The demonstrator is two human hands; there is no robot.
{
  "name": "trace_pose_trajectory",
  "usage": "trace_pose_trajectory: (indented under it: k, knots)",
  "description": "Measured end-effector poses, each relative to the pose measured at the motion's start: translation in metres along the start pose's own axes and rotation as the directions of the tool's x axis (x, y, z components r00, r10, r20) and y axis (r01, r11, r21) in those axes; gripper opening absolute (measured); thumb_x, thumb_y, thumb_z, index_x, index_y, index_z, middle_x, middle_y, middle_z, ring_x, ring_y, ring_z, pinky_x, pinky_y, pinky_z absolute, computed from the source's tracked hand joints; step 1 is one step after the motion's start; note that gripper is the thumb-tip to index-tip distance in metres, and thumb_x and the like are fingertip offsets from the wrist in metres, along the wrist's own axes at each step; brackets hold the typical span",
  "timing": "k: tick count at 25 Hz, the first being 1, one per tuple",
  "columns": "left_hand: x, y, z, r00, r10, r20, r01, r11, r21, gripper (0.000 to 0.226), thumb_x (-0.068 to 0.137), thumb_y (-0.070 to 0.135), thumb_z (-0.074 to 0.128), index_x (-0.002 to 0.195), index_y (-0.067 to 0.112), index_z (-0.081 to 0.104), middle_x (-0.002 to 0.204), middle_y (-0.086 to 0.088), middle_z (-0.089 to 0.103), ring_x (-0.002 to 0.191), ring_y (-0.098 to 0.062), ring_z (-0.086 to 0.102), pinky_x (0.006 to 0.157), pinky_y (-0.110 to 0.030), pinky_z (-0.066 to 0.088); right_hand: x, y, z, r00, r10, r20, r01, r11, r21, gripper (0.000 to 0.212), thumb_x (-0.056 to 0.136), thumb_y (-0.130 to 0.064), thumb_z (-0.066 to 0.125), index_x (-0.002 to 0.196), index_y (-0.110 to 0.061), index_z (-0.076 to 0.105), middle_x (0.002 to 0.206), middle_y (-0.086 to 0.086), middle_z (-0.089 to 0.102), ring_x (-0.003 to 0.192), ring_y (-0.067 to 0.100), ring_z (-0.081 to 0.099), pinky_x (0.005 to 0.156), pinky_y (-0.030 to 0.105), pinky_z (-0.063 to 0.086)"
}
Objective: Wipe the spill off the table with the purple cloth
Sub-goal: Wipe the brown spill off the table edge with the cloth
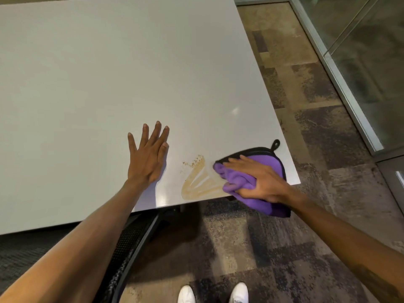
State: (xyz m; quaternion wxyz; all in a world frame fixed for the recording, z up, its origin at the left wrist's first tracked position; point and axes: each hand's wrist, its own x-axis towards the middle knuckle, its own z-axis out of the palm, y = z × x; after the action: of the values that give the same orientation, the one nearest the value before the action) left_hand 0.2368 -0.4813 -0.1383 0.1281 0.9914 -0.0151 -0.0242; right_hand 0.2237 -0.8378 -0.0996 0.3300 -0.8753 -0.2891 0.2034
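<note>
A brownish smeared spill (pixel 197 182) lies near the front right corner of the white table (pixel 109 73), with small crumbly specks at its far edge. My right hand (pixel 258 180) presses a bunched purple cloth (pixel 265 165) with black trim and a hanging loop onto the table just right of the spill; part of the cloth hangs over the table's front edge. My left hand (pixel 148 154) lies flat on the table, fingers spread, to the left of the spill and holding nothing.
A black mesh chair (pixel 129 248) is tucked under the table's front edge below my left arm. My white shoes (pixel 214 294) stand on patterned carpet. A glass partition with a metal frame (pixel 349 88) runs along the right.
</note>
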Motion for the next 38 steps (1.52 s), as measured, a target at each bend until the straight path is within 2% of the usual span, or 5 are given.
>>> trace_pose_trajectory:
  k: [3,12,22,27,38]
  knots:
    - [-0.001,0.001,0.000,1.000,-0.003,-0.011,0.003,1.000,0.002,0.053,0.108,0.041,0.008,0.161,0.036,0.006,0.170,0.012,0.003,0.158,-0.022,-0.004,0.122,-0.064,0.000,-0.029,0.039,-0.026,0.986,0.135,-0.103,-0.135,0.991,0.009,0.081,0.076,-0.067,0.066,0.146,-0.034,0.044,0.153,-0.010,0.044,0.147,0.011,0.033,0.124,0.050,0.025]
    - [0.001,0.004,0.001,0.999,-0.034,-0.010,0.035,0.999,0.032,0.053,0.109,0.040,0.010,0.161,0.035,0.009,0.170,0.010,0.003,0.158,-0.024,-0.004,0.122,-0.064,-0.001,0.023,0.011,-0.015,0.893,0.354,-0.278,-0.359,0.933,0.033,0.075,0.083,-0.071,0.048,0.151,-0.044,0.030,0.163,-0.004,0.031,0.153,0.022,0.020,0.120,0.048,0.027]
    - [0.002,0.001,0.001,0.999,-0.032,0.001,0.032,0.999,0.040,0.054,0.109,0.039,0.010,0.162,0.029,0.007,0.170,0.010,0.003,0.158,-0.023,-0.004,0.122,-0.063,-0.001,0.006,-0.053,0.042,0.984,0.118,-0.134,-0.096,0.982,0.162,0.064,0.083,-0.048,0.068,0.142,-0.045,0.045,0.149,-0.020,0.041,0.138,-0.025,0.016,0.122,0.022,0.018]
    - [0.001,0.002,0.001,0.999,-0.034,-0.011,0.034,0.994,0.099,0.056,0.108,0.036,0.007,0.162,0.022,0.008,0.171,0.005,0.003,0.158,-0.027,0.000,0.121,-0.065,0.004,0.022,-0.016,0.016,0.877,0.398,-0.269,-0.344,0.911,0.226,0.074,0.088,-0.052,0.069,0.153,-0.040,0.035,0.159,-0.012,0.038,0.152,0.020,0.025,0.123,0.042,0.025]
    - [0.000,0.001,0.000,1.000,-0.010,-0.009,0.010,1.000,0.005,0.056,0.108,0.035,0.009,0.162,0.021,0.012,0.170,0.005,0.007,0.158,-0.027,0.000,0.121,-0.065,-0.001,0.104,-0.058,0.051,0.996,-0.064,0.062,0.072,0.989,-0.132,0.077,0.092,-0.063,0.054,0.157,-0.032,0.028,0.164,-0.006,0.029,0.153,0.009,0.018,0.128,0.039,0.010]
